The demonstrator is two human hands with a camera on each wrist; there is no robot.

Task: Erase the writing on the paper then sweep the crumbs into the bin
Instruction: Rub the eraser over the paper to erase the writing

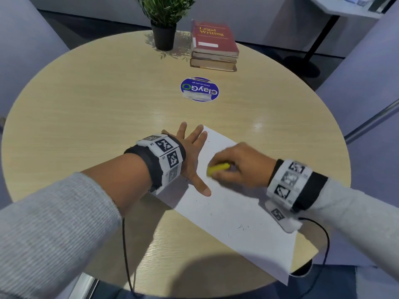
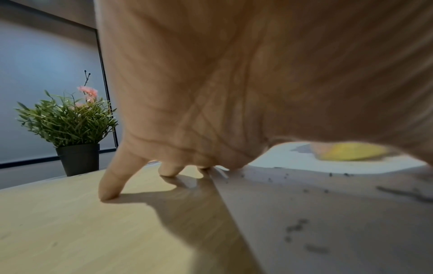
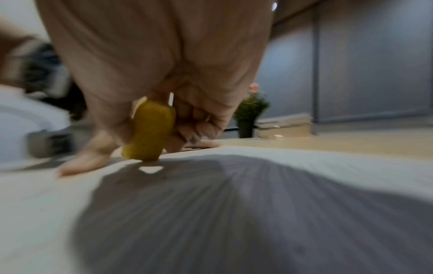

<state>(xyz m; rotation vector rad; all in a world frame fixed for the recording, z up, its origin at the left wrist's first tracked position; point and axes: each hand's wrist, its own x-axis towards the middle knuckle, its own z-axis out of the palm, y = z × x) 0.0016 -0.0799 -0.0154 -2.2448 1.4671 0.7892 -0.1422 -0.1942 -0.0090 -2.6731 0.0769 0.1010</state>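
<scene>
A white sheet of paper [image 1: 233, 212] lies slanted on the round wooden table [image 1: 97, 108]. My left hand [image 1: 192, 152] lies flat with fingers spread, pressing the paper's far left edge, some fingertips [image 2: 106, 194] on the bare wood. My right hand [image 1: 239, 167] grips a yellow eraser [image 1: 217, 169], whose lower end touches the paper [image 3: 145, 157]. The eraser [image 2: 351, 151] shows blurred beyond my left palm. Dark eraser crumbs [image 2: 295, 227] lie scattered on the sheet, and a few faint marks [image 1: 243, 227] show near its right side. No bin is in view.
At the table's far side stand a potted plant [image 1: 164, 24] and a stack of books [image 1: 213, 46] with a red one on top. A round blue sticker [image 1: 199, 89] sits at mid-table. A cable [image 1: 126, 255] hangs off the near edge.
</scene>
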